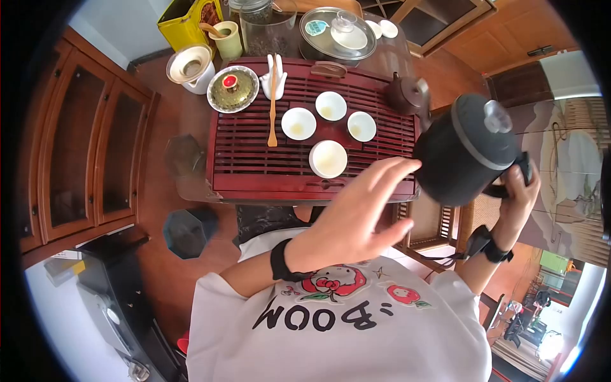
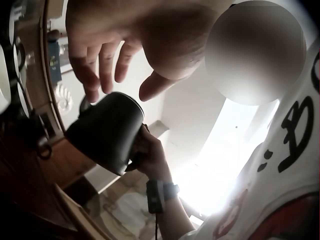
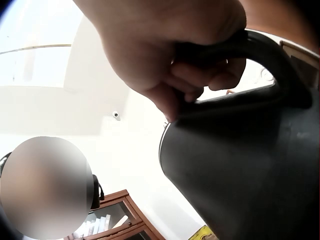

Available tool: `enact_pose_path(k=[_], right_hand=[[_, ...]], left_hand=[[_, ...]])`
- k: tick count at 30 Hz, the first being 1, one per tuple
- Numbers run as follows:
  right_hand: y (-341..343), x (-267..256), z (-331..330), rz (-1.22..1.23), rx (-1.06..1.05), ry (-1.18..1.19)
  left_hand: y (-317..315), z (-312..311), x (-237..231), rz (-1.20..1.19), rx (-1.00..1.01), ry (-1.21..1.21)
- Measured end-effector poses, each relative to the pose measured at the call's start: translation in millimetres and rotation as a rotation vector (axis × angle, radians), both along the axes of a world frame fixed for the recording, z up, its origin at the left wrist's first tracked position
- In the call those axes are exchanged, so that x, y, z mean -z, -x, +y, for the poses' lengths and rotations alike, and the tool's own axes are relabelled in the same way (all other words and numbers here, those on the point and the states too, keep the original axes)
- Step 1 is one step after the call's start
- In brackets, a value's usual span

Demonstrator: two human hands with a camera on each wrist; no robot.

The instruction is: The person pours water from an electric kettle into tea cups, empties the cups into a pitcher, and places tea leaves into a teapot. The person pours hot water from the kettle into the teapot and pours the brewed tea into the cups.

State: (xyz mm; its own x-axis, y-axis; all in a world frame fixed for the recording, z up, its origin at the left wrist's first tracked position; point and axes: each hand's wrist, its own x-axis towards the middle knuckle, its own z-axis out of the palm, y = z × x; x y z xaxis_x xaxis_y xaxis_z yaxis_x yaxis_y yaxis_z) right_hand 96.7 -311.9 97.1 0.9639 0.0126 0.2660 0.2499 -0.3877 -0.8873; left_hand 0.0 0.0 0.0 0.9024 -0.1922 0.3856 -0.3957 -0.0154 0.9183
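My right hand (image 1: 523,191) grips the handle of a black kettle (image 1: 449,156), holding it up tilted at the right of the red slatted tea tray (image 1: 245,172). Its fingers curl round the black handle (image 3: 287,75) in the right wrist view. Raised by the kettle's side, my left hand (image 1: 353,219) has its fingers stretched out, holding nothing, fingertips right at the kettle in the head view. Three small white cups (image 1: 298,123) with a little pale liquid and a larger white cup (image 1: 328,159) stand on the tray. Behind the kettle a brown teapot (image 1: 402,95) is partly hidden.
On the tray's far left sit a lidded patterned bowl (image 1: 233,89), a white hand-shaped stand (image 1: 272,79) and a wooden tea stick (image 1: 272,124). Beyond the tray are a strainer on a white vessel (image 1: 191,67), a yellow tin (image 1: 184,28) and a glass-lidded pot (image 1: 328,48).
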Motion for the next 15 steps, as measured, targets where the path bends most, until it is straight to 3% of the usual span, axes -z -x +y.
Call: enact_pose_path(k=[4, 6, 10, 15], right_hand=[[34.0, 6.4, 19.3, 0.1, -0.041, 0.206], [41.5, 2.1, 30.2, 0.139, -0.009, 0.236], [38.4, -0.1, 41.2, 0.135, -0.046, 0.351], [29.5, -3.6, 51.6, 0.115, -0.057, 0.495]], left_hand=[[8.9, -31.3, 19.6, -0.037, 0.077, -0.007], [16.4, -36.8, 22.6, 0.123, 0.103, 0.067], [19.0, -42.1, 29.8, 0.216, 0.142, 0.174], [19.9, -49.8, 47.5, 0.193, 0.066, 0.13]])
